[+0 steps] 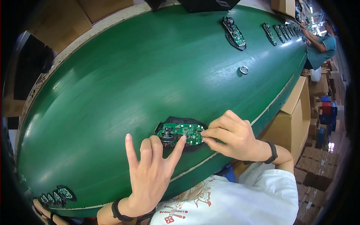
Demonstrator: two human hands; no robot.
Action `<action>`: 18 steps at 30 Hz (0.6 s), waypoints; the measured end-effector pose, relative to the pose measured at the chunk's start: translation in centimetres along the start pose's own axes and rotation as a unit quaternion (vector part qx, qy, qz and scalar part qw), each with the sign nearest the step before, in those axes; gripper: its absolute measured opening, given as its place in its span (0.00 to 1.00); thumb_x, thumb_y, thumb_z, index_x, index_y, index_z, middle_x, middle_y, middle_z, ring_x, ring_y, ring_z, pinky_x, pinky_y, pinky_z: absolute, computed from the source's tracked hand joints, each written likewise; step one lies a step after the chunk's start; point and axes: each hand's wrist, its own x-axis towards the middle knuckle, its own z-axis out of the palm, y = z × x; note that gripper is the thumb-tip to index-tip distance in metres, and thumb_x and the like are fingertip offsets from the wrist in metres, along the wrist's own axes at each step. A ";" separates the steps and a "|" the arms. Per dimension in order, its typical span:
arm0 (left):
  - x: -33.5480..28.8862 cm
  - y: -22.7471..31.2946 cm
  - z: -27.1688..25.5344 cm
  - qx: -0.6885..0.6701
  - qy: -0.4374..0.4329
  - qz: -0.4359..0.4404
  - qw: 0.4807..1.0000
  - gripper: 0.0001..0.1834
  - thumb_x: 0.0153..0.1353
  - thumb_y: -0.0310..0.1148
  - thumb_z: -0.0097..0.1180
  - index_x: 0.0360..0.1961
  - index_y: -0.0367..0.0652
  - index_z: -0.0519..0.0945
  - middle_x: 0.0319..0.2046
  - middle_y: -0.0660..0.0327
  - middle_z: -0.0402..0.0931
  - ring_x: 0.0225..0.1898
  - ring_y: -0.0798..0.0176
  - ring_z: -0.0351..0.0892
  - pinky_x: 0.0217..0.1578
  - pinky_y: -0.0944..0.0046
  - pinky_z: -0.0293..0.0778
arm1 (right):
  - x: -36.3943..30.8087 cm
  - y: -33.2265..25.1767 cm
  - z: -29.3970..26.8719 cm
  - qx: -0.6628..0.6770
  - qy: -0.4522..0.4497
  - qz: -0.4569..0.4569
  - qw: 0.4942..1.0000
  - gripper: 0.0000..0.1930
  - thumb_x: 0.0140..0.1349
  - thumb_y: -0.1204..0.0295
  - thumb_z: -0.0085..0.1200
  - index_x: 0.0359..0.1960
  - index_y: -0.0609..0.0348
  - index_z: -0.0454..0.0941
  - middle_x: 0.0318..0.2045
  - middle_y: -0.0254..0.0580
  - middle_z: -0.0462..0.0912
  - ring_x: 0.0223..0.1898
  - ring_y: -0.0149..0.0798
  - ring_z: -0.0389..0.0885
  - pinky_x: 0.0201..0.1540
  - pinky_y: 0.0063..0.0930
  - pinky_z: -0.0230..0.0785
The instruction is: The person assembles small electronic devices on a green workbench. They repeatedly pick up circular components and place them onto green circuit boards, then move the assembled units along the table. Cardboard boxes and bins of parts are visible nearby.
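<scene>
A green circuit board (193,130) lies in a black plastic housing (183,120) on the green surface in front of me. A round black wheel-like part (167,137) sits at the board's left end. My left hand (150,168) is open, fingers spread, its index fingertip touching the board's lower middle. At the board's right end my right hand (236,137) pinches with thumb and index finger; whatever is between the fingertips is too small to make out.
Beyond lie another housing with board (235,34), a small ring-shaped part (244,70) and a row of similar units (285,32) near a co-worker (323,47). At lower left, another person's hand (40,207) is beside several units (56,197). A cardboard box (288,116) stands right of the table edge.
</scene>
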 end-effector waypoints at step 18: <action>0.9 -0.6 1.0 -0.084 -0.001 -0.009 0.996 0.36 0.50 0.36 0.68 0.62 0.77 0.76 0.66 0.51 0.67 0.66 0.46 0.64 0.66 0.30 0.58 | 0.7 1.3 1.8 0.039 0.014 -0.058 0.997 0.09 0.46 0.74 0.69 0.31 0.55 0.85 0.30 0.28 0.78 0.30 0.31 0.74 0.18 0.24 0.68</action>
